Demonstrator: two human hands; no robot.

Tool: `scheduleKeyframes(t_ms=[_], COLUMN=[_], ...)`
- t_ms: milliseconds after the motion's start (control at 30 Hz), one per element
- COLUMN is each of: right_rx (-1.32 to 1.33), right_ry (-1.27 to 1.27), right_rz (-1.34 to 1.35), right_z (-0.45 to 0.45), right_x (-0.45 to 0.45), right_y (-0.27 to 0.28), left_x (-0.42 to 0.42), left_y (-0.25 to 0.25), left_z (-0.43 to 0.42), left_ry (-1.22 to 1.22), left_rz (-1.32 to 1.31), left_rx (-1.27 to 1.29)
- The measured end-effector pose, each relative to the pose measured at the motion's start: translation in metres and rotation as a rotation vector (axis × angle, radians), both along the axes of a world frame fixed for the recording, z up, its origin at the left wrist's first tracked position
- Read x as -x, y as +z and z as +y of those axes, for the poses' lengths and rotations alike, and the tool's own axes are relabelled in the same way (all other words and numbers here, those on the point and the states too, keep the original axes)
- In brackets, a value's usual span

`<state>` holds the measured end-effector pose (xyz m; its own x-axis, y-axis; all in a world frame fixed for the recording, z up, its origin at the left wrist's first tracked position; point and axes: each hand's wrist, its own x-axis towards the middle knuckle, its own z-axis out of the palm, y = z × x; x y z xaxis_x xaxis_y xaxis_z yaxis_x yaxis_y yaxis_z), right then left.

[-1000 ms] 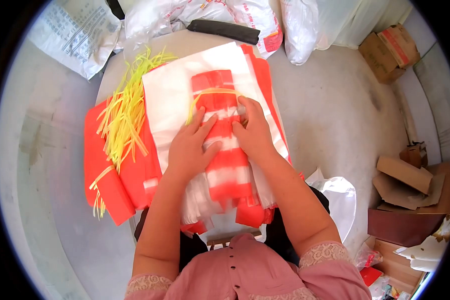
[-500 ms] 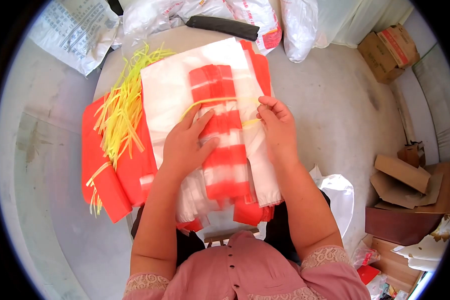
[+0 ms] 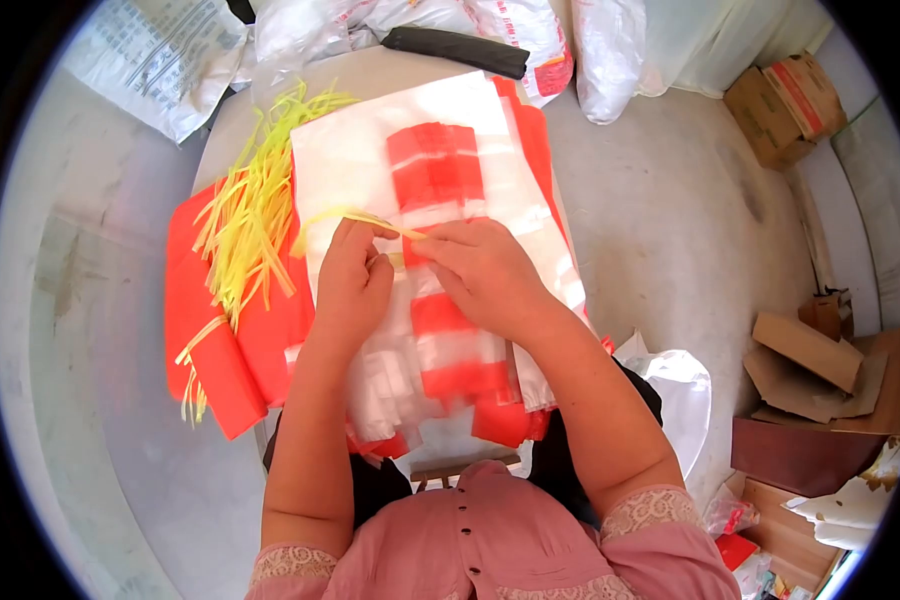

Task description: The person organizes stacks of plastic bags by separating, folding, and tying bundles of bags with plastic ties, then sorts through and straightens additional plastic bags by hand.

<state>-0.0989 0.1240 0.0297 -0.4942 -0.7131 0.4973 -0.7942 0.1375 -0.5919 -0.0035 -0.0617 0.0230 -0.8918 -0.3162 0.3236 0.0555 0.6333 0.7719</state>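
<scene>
Center of frame: pinching a yellow strip (image 3: 388, 226) with fingers (image 3: 440, 245) of left hand (image 3: 352, 285) and right hand (image 3: 490, 275), smack over that red-and-white bundle (image 3: 436, 172).

- A small workshop or packing room, by its look.
- Plastic bags (image 3: 435, 180) and yellow strips (image 3: 245, 215) piled on a table (image 3: 375, 80).
- Stuffed sacks (image 3: 610, 60) beyond its far edge.
- Cardboard boxes (image 3: 785, 108) on grey floor (image 3: 660, 210), well off its right edge.

1 yellow strip (image 3: 394, 228) seemingly crosses a flat, red-banded white bundle (image 3: 437, 178).
</scene>
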Motion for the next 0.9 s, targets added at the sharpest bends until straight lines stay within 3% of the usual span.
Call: scheduleKeyframes(t_ms=[67, 300, 367, 633, 733, 900], right_rx=[-0.087, 0.009, 0.097, 0.037, 0.042, 0.031], right_ry=[-0.01, -0.032, -0.047, -0.053, -0.065, -0.068], right_rz=[0.038, 0.081, 0.1, 0.064, 0.023, -0.021], right_z=[0.0, -0.002, -0.007, -0.01, -0.01, -0.011], right_x=[0.001, 0.003, 0.0, 0.001, 0.001, 0.002], right_y=[0.003, -0.001, -0.001, -0.005, -0.003, -0.004], left_x=[-0.002, -0.008, -0.011, -0.004, -0.011, -0.002], left_y=[0.004, 0.025, 0.035, 0.028, 0.035, 0.021], left_z=[-0.004, 0.0, 0.008, 0.026, 0.033, 0.024], left_ry=[-0.035, -0.093, -0.121, -0.299, -0.121, -0.01], left_rz=[-0.009, 0.104, 0.134, 0.31, 0.198, 0.003], left_rx=[-0.016, -0.033, 0.068, 0.246, 0.04, 0.04])
